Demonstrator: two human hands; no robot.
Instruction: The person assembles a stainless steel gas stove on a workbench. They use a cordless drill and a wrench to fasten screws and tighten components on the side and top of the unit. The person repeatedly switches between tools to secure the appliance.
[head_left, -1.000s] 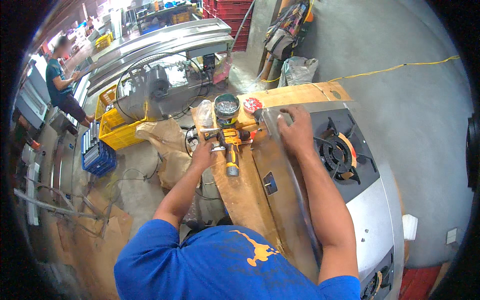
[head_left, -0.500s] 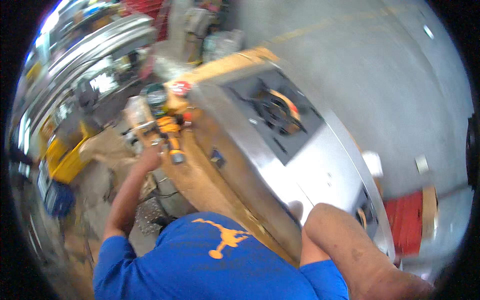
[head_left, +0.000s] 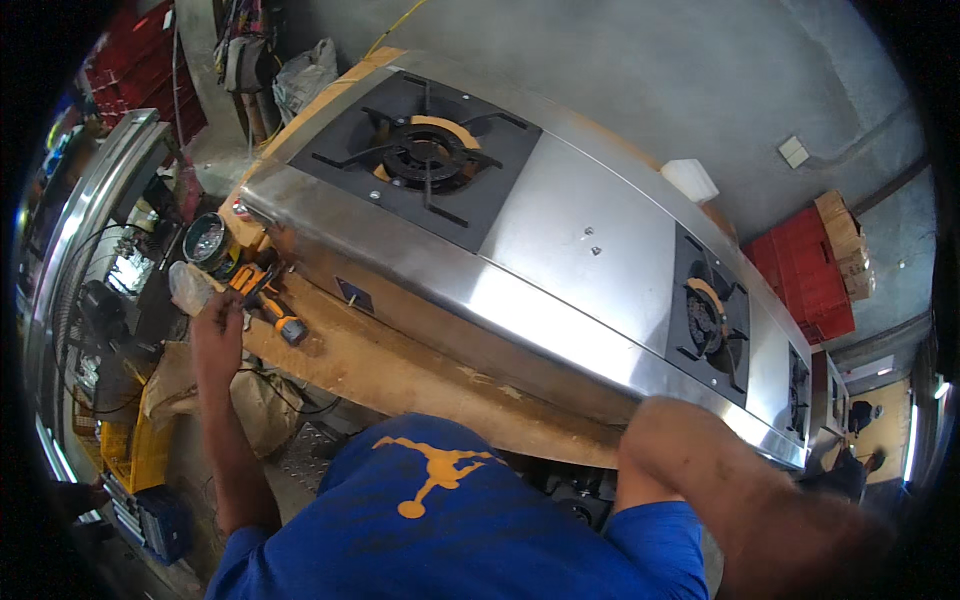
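Right hand gone from the stove (head_left: 590,265)

Left hand (head_left: 217,325) stays beside the orange drill (head_left: 265,295) on the table (head_left: 400,370), its grip unclear. Right hand, on the stove 1 second ago, is out of sight, the right arm (head_left: 690,450) bent back.

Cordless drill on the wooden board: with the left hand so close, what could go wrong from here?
First, the cordless drill lies near the edge of the wooden board, so a bump from the left hand might knock it off. Second, the open green tub of small metal pieces stands beside it and could tip and spill. Third, a careless lift might scratch the nearby steel gas stove.
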